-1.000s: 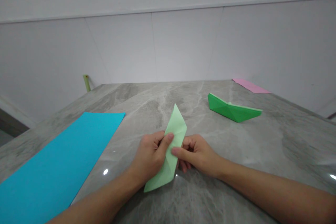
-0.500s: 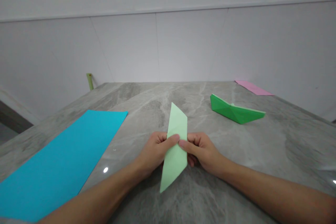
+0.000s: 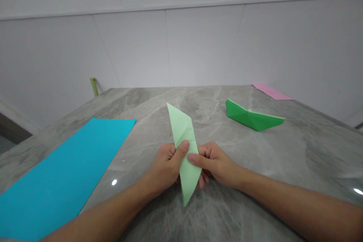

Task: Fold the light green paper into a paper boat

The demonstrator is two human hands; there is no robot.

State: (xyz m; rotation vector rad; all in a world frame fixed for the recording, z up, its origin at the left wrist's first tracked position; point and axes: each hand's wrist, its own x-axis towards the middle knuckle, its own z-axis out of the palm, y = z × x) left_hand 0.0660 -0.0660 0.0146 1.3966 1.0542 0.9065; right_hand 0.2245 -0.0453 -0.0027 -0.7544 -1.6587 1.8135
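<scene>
Between my two hands is a folded piece of light green paper (image 3: 185, 128), long and narrow with slanted, pointed ends and a crease across its middle. My left hand (image 3: 167, 164) grips its left edge, thumb pressed on the front face. Opposite it, my right hand (image 3: 217, 162) pinches the right edge, its thumb also lying on the front. Most of the other fingers are behind the paper and partly hidden. A darker green folded paper boat (image 3: 255, 118) stands on the table to the right, beyond my right hand.
A large blue paper sheet (image 3: 65, 170) lies flat on the left of the grey marbled table (image 3: 147, 121). Pink paper (image 3: 272, 92) rests at the far right edge, near the white wall (image 3: 181, 49). A yellowish-green strip (image 3: 94, 87) shows past the far left corner.
The light green paper has turned, its upper end swinging left and its lower tip right. My thumbs have moved slightly apart, and a crease shows more clearly. The view has shifted slightly.
</scene>
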